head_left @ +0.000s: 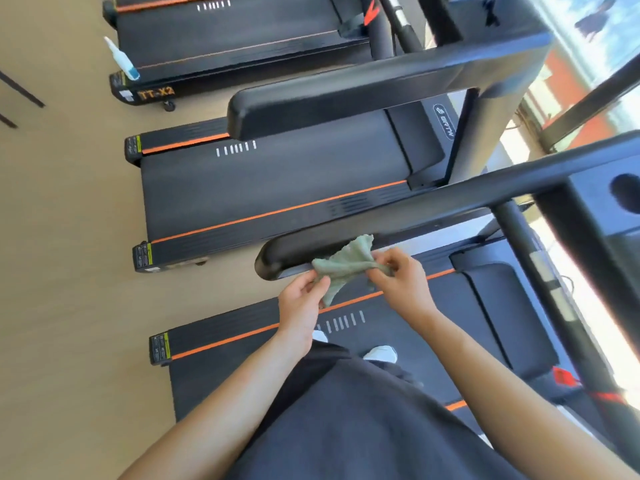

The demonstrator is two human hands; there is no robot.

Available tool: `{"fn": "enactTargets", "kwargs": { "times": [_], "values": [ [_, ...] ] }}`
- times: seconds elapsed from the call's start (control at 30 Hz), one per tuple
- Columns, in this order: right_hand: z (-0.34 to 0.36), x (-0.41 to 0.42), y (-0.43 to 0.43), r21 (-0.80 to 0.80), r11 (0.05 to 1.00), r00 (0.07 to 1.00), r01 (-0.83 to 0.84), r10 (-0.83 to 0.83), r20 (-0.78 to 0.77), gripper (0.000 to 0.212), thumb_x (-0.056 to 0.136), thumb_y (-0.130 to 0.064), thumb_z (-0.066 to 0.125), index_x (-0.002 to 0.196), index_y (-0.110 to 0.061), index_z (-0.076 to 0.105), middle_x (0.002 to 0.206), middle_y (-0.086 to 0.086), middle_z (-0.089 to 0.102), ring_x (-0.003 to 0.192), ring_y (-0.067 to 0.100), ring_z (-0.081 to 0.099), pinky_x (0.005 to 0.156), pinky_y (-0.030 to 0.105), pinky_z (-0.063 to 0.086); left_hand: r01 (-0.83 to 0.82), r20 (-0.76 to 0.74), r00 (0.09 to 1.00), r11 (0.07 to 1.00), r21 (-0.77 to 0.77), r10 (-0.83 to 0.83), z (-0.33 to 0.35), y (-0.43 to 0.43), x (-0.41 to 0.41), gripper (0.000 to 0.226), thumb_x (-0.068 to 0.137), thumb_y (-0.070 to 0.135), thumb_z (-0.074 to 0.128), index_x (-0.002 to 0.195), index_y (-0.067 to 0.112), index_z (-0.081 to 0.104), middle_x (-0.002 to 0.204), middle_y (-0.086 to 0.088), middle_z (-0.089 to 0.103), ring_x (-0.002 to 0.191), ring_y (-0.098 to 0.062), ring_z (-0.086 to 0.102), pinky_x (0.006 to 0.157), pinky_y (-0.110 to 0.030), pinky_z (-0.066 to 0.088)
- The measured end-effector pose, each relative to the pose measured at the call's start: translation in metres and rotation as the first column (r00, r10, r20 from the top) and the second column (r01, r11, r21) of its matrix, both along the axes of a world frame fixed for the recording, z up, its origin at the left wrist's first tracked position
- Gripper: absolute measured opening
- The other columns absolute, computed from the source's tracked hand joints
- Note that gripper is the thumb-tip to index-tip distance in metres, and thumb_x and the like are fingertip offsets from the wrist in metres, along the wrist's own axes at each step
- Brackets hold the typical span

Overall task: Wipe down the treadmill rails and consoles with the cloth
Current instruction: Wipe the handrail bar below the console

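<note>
The person stands on the nearest treadmill (242, 375) with the green cloth (341, 266) pulled out between both hands. The left hand (299, 306) pinches one end between thumb and fingertips. The right hand (403, 284) pinches the other end, its fingers (384, 263) curled round a bunched bit. The cloth hangs between the two sets of fingers, its upper edge over the black rail (287, 252) just beyond them; whether it touches I cannot tell.

I'd say this is readying the cloth — spreading or refolding it — rather than wiping. The next move calls for one hand to flatten the cloth on the rail and run it along, away from the fingers toward the console (588, 223).

Well beyond the fingers, a spray bottle (121, 60) sits on the far treadmill's rear end, with blue liquid low in it. The console's round cup recess (627, 195) is too dark to tell what it holds.
</note>
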State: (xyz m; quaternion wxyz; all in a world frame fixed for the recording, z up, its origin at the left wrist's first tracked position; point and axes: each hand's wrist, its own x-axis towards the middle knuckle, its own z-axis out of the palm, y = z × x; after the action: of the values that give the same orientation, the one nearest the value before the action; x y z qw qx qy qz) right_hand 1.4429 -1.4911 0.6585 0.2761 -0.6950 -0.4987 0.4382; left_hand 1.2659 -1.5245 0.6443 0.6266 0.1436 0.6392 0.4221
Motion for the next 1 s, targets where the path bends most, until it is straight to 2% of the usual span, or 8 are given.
{"fn": "enactTargets", "kwargs": {
  "times": [0.1,0.2,0.3,0.47,0.57,0.63,0.73,1.0],
  "values": [
    [-0.015,0.019,-0.012,-0.317,0.931,0.927,0.180,-0.268,-0.261,0.018,0.092,-0.014,0.062,0.077,-0.012,0.053,0.067,0.007,0.063,0.067,0.024,0.055,0.064,0.032,0.044,-0.013,0.006,1.000,0.994,-0.111,0.014,-0.012,0.006,0.010,0.020,0.095,0.007,0.069,0.115,0.011,0.072,0.106,-0.004,0.075,0.083,-0.011,0.070,0.068,-0.021,0.056],
    [-0.036,0.030,-0.022,-0.533,0.809,0.769,0.246,-0.497,-0.401,0.006,0.096,-0.013,0.059,0.094,-0.010,0.063,0.090,0.015,0.065,0.083,0.029,0.061,0.076,0.042,0.047,0.097,-0.176,0.978,0.993,-0.074,-0.109,-0.016,0.004,0.013,0.017,0.094,0.007,0.070,0.108,0.017,0.072,0.108,-0.005,0.075,0.081,-0.008,0.068,0.070,-0.019,0.055],
    [-0.049,0.033,-0.029,-0.616,0.759,0.662,0.211,-0.575,-0.481,0.023,0.102,-0.009,0.049,0.115,-0.001,0.066,0.107,0.020,0.069,0.092,0.033,0.066,0.083,0.046,0.052,0.286,-0.546,0.817,0.952,0.107,-0.184,-0.006,0.000,-0.001,0.023,0.091,0.010,0.069,0.101,0.030,0.072,0.102,0.009,0.074,0.086,-0.004,0.068,0.086,-0.026,0.055],
    [-0.058,0.009,-0.027,-0.686,0.716,0.456,0.131,-0.658,-0.600,0.040,0.108,-0.013,0.028,0.128,0.001,0.060,0.125,0.032,0.063,0.101,0.039,0.068,0.078,0.043,0.057,0.456,-0.870,0.493,0.855,0.245,-0.014,0.005,0.035,-0.058,0.030,0.087,0.013,0.073,0.116,0.021,0.072,0.113,0.010,0.062,0.104,-0.015,0.059,0.093,-0.034,0.051],
    [-0.057,-0.026,-0.017,-0.742,0.665,0.278,0.085,-0.731,-0.624,0.039,0.108,-0.020,0.031,0.132,0.001,0.054,0.129,0.030,0.061,0.109,0.044,0.066,0.091,0.056,0.055,0.551,-0.837,0.479,0.833,0.051,-0.266,0.008,0.061,-0.085,0.036,0.092,0.028,0.072,0.127,0.026,0.069,0.127,0.014,0.061,0.120,-0.004,0.053,0.109,-0.031,0.039],
    [-0.057,-0.051,-0.010,-0.747,0.665,0.169,-0.011,-0.735,-0.657,0.048,0.107,-0.033,0.030,0.138,-0.002,0.052,0.130,0.027,0.063,0.120,0.044,0.061,0.106,0.062,0.043,0.609,-0.726,0.523,0.792,-0.047,-0.446,0.011,0.069,-0.094,0.034,0.095,0.033,0.070,0.129,0.031,0.068,0.124,0.022,0.062,0.112,0.011,0.053,0.106,-0.023,0.040],
    [-0.063,-0.086,-0.004,-0.721,0.680,-0.016,-0.135,-0.729,-0.684,0.071,0.101,-0.062,0.026,0.143,-0.011,0.052,0.139,0.023,0.058,0.134,0.046,0.049,0.110,0.065,0.035,0.654,-0.692,0.524,0.755,-0.047,-0.497,0.012,0.077,-0.102,0.031,0.093,0.031,0.074,0.124,0.031,0.070,0.115,0.027,0.064,0.103,0.023,0.054,0.097,-0.014,0.041],
    [-0.075,-0.152,-0.010,-0.747,0.628,-0.305,-0.218,-0.771,-0.560,0.091,0.093,-0.079,0.017,0.145,-0.012,0.051,0.144,0.027,0.051,0.138,0.051,0.039,0.102,0.073,0.038,0.703,-0.648,0.511,0.709,-0.064,-0.565,0.008,0.094,-0.113,0.030,0.088,0.030,0.080,0.117,0.030,0.074,0.115,0.017,0.071,0.110,0.009,0.061,0.095,-0.014,0.046]
  ]
}}
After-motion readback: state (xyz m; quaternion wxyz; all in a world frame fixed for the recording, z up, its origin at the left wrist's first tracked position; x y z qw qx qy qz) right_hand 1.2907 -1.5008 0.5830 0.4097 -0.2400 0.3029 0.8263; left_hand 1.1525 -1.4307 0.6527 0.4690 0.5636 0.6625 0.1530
